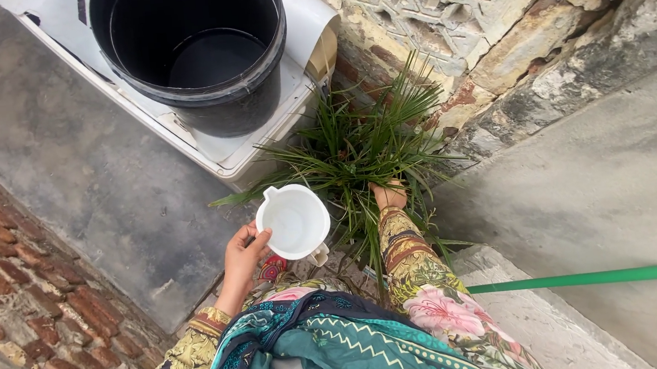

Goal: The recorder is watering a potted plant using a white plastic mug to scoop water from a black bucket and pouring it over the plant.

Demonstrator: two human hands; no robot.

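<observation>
- Left hand has its grip clenched on the handle of the white jug, held level just beside the grassy plant
- Right hand reaches into the leaves, parting them; whether its grip is clenched or released cannot be told
- Black bucket stands on a white appliance nearby, water within reach

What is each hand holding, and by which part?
The left hand holds a white jug by its handle side; the right hand reaches into a leafy plant.

White jug, black bucket, green grassy plant, green pipe, floral yellow sleeves, teal zigzag scarf.
</observation>
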